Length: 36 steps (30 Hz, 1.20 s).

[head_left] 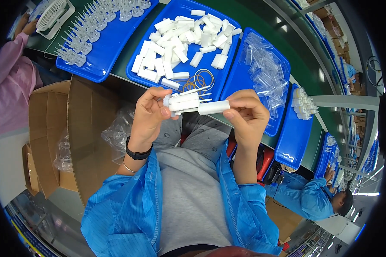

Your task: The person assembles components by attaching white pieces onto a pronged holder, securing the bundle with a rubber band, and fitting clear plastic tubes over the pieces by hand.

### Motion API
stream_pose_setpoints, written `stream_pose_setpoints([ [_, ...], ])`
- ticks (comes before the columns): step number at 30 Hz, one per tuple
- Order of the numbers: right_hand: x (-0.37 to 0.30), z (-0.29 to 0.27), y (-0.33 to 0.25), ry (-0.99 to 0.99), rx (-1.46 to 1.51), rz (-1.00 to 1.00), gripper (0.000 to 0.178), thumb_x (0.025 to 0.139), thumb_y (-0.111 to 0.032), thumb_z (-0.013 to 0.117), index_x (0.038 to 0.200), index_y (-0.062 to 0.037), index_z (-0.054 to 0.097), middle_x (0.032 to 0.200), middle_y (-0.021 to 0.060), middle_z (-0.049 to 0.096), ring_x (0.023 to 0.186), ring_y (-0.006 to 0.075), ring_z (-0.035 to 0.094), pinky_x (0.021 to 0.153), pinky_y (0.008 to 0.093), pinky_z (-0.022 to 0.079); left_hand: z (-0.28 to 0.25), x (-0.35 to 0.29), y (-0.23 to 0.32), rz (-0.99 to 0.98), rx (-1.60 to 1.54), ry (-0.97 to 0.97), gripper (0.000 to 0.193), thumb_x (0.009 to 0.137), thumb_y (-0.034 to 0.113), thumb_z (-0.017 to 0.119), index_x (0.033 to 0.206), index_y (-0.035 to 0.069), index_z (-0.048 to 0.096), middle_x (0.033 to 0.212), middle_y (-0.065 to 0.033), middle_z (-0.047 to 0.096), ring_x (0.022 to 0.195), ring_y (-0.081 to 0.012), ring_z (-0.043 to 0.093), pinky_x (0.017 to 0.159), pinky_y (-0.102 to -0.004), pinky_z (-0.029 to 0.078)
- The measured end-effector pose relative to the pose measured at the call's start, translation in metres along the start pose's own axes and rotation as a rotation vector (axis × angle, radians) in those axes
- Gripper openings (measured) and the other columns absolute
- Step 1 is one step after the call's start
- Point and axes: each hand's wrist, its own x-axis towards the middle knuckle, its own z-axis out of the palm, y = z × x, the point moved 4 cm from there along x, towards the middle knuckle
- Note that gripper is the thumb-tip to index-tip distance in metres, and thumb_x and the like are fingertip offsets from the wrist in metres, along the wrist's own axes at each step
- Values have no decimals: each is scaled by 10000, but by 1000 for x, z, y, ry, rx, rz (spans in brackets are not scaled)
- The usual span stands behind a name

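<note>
Carton (85, 139), cardboard, left of the counter (302, 47): upright walls, clear crumpled plastic film (64, 156) between them.
First tray (99, 70), blue, at the counter's left: rows of clear-based pieces (92, 32) with upright prongs.
Second tray (218, 83), blue: loose heap of white cylinders (171, 47), filling mainly the far and left parts; tan elastic bands (187, 85) by its near edge.
Third tray (233, 81), blue: jumbled clear tubes (263, 64).
Narrow tray (287, 150), blue: cluster of white-pronged parts (303, 104) toward its far end.

In hand, at the near edge of the second tray: left hand (148, 109), thumb and fingers closed on the clear round base of a pronged piece (167, 101), laid sideways, prongs rightward, fitted cylinders (184, 100) around some; right hand (251, 113), thumb and forefinger pinching the outer end of a single cylinder (213, 107) at a prong's tip.

Open room: first tray's near end; second tray's near right corner; narrow tray's near end; green strip beyond the third tray.

Materials: trays glossy, round-cornered; cylinders matt, smooth, opaque; tubes glassy, straight; prongs thin, white.
</note>
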Motion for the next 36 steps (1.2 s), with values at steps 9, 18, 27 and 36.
stream_pose_setpoints([
  [9,-4,17,8,-81,-182,-43,183,653,54,748,819,-1,694,854,107,653,787,169,625,664,255,500,9,-2,-5,4,-41,20,424,763,194,748,1065,3,519,955,-113,614,856,-159,632,675,-281,562],
  [18,12,-8,23,37,-425,-117,164,768,-67,684,932,-56,694,922,101,654,764,176,618,655,262,489,-7,2,-6,-66,-109,30,469,772,192,736,1128,10,490,1098,-124,561,950,-180,608,713,-276,564],
  [27,80,-19,90,-205,-1376,-151,373,755,-126,666,1114,-43,609,1024,118,621,959,293,525,839,386,426,-2,0,3,-49,-56,2,397,824,89,656,1177,24,488,1180,-134,529,1015,-209,590,768,-287,560],
  [36,86,-15,93,-300,-1284,-4,443,663,-79,741,1080,-7,610,1004,144,577,868,280,565,795,346,471,-8,0,6,-83,-34,-8,440,818,104,668,1221,11,516,1177,-151,558,1002,-210,600,757,-301,557],
])
